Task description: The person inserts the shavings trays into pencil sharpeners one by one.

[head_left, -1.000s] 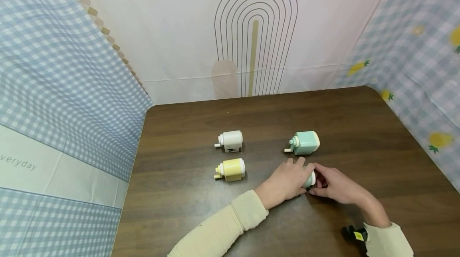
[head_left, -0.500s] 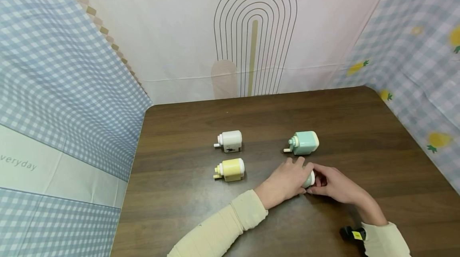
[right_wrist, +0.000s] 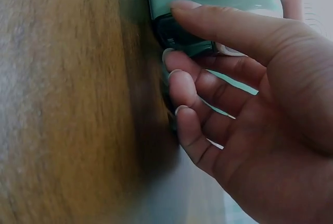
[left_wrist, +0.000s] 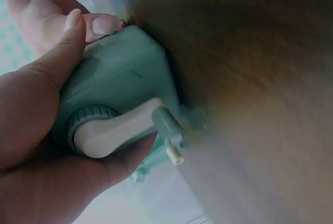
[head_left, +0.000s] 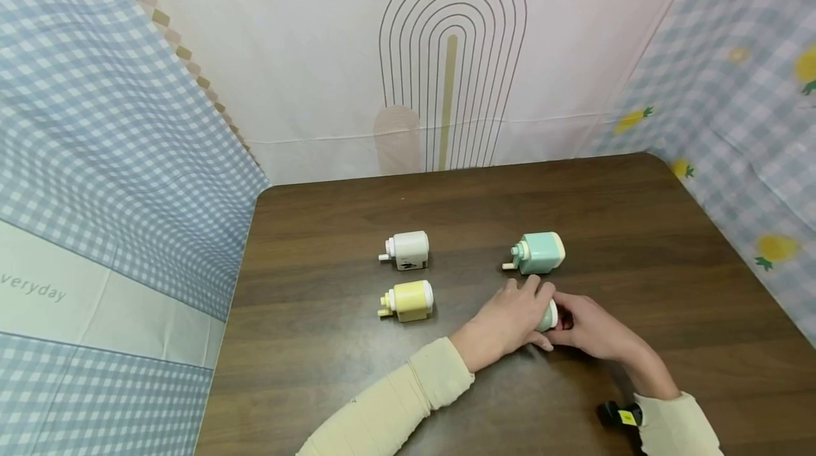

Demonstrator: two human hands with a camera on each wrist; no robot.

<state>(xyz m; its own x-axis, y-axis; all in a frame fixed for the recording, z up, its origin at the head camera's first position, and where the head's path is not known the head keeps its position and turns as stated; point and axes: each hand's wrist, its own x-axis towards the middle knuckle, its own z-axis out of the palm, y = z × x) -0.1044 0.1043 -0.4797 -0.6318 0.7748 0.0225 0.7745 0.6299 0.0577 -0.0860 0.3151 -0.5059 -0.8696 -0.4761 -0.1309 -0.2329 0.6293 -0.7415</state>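
A green hand-crank pencil sharpener (left_wrist: 125, 73) with a white crank lies between my hands, mostly hidden by them in the head view. My left hand (head_left: 506, 318) grips its body from the crank side, fingers over the top and thumb along the near side. At the other end, my right hand (head_left: 593, 325) holds it, with the thumb on the body and the other fingers curled at the lower edge. A dark compartment (right_wrist: 179, 36) shows at that end in the right wrist view, right by the fingertips.
Behind the hands lies a mint pencil sharpener (head_left: 540, 253). To the left are a white sharpener (head_left: 411, 251) and a yellow sharpener (head_left: 411, 301), all on the brown table (head_left: 319, 371). A black object with a yellow label (head_left: 618, 415) is by the right sleeve.
My left thumb has shifted outward along the near side of the green sharpener. My right hand has moved very slightly; the other sharpeners stay where they were.
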